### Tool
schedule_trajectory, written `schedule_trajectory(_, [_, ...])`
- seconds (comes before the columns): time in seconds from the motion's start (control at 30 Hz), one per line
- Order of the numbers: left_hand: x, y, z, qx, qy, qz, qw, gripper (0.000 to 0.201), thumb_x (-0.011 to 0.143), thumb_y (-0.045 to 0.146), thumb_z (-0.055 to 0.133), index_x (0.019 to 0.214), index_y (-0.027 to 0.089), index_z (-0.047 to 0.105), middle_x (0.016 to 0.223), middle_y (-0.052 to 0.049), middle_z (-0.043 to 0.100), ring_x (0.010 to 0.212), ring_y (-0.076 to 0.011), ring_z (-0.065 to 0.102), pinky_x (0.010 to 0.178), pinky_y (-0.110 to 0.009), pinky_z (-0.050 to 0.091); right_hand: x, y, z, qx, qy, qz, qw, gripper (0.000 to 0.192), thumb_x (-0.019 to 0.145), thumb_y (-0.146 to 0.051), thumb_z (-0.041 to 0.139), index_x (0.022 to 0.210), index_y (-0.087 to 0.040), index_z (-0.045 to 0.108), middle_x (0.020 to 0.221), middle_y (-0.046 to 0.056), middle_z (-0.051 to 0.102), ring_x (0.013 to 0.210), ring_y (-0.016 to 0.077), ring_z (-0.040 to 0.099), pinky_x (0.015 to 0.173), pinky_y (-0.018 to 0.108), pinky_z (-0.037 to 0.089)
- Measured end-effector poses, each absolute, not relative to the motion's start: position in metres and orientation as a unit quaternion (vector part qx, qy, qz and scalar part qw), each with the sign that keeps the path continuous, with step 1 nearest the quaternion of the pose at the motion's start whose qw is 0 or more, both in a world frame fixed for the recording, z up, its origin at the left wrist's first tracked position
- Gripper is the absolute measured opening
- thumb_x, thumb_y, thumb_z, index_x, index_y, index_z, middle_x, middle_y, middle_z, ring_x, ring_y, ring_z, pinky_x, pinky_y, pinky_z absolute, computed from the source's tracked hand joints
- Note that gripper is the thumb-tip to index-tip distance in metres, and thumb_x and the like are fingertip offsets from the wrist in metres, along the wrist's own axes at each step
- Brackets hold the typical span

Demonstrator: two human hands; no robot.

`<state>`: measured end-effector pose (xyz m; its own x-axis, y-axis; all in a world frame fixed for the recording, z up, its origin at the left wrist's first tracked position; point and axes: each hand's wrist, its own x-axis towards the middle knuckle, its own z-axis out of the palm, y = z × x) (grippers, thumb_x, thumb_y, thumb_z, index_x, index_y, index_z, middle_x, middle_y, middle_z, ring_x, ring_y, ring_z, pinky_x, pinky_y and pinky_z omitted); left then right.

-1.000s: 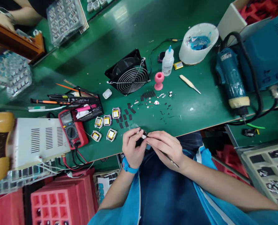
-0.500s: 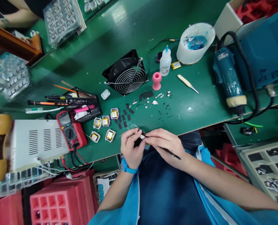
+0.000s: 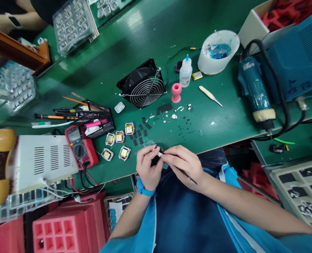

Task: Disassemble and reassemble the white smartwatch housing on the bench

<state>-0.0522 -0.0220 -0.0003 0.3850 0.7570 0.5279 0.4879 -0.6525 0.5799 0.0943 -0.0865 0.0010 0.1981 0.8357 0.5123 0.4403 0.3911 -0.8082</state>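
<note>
Just below the fan (image 3: 142,86), our left hand (image 3: 147,168) pinches a small part (image 3: 159,153); our right hand (image 3: 185,165) grips tweezers (image 3: 189,176), fitting it; steadiness needed.

Your green bench top (image 3: 219,116) has a smooth, glossy finish at upper centre of frame. The fan (image 3: 142,86) carries a bright metal wire grille. Lower left, the red trays (image 3: 66,228) look like matt plastic
</note>
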Motion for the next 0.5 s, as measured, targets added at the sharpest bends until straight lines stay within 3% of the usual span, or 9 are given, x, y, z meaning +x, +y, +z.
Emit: schedule_trajectory(0.5, [-0.052,-0.02,0.001,0.817,0.376,0.404,0.17,0.023,0.09,0.012,0.075,0.11,0.021,0.069,0.109,-0.005,0.068,0.101,-0.018,0.069,0.088,-0.033,0.06,0.112,-0.08,0.002,-0.469,-0.645,0.223,0.561,0.02,0.101,-0.01,0.056,0.112,-0.018,0.07,0.103,0.011,0.074,0.099,0.0204,0.069,0.084,0.037,0.062])
